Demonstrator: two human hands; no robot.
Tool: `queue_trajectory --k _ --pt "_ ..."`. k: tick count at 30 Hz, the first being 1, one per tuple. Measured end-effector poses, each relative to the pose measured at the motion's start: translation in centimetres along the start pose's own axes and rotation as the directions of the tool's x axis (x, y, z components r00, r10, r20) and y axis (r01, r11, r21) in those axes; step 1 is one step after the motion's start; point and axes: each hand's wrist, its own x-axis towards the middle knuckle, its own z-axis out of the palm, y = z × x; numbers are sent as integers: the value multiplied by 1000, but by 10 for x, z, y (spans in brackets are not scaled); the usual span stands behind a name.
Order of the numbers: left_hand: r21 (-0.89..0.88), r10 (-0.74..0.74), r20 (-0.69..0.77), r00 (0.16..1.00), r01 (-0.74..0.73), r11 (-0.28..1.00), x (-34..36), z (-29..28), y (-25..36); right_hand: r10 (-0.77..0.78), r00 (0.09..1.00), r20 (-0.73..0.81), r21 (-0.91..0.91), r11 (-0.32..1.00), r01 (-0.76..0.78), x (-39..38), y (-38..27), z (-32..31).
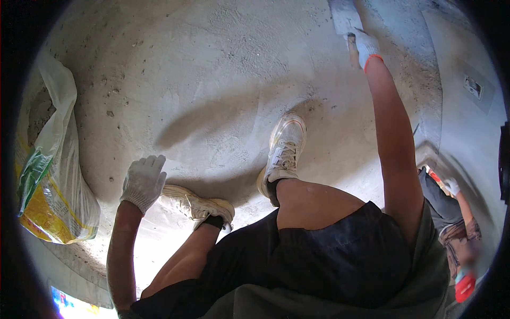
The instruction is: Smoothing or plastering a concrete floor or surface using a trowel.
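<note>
At the upper right, my gloved right hand (pixel 368 49) grips the wooden handle of a wide, pale-bladed trowel (pixel 344 16) against the dusty grey concrete floor (pixel 234 74), close to the foot of the wall. My left hand (pixel 143 182), in a white knit glove, is held out at lower left near my shoe, fingers extended and holding nothing. Whether it touches the floor I cannot tell.
A plastic sack (pixel 61 191), yellow and green with grit inside, lies at the left. A plastered wall (pixel 462 138) with a recessed box (pixel 473 87) runs along the right. Another person (pixel 451 212) with a gloved hand is at the lower right. Grit dots the floor.
</note>
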Motion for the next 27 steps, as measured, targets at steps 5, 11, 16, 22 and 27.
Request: queue_trajectory --k 5,11,16,22,27 --pt "-5 16 -15 1000 -16 1000 2 -1 -1 190 982 1 316 932 -180 -8 55 -16" --pt "-17 16 0 1000 -16 1000 3 5 -3 134 991 16 302 944 -133 -79 16 14" --pt "-13 27 -16 1000 -27 1000 6 -2 -2 -110 988 112 220 972 83 -69 3 49" --pt "-16 -6 -19 1000 5 1000 -1 1 -4 52 996 75 326 942 -74 18 24 13" --pt "-31 -14 13 1000 15 999 -4 10 -2 144 983 -117 200 973 -119 15 35 -31"
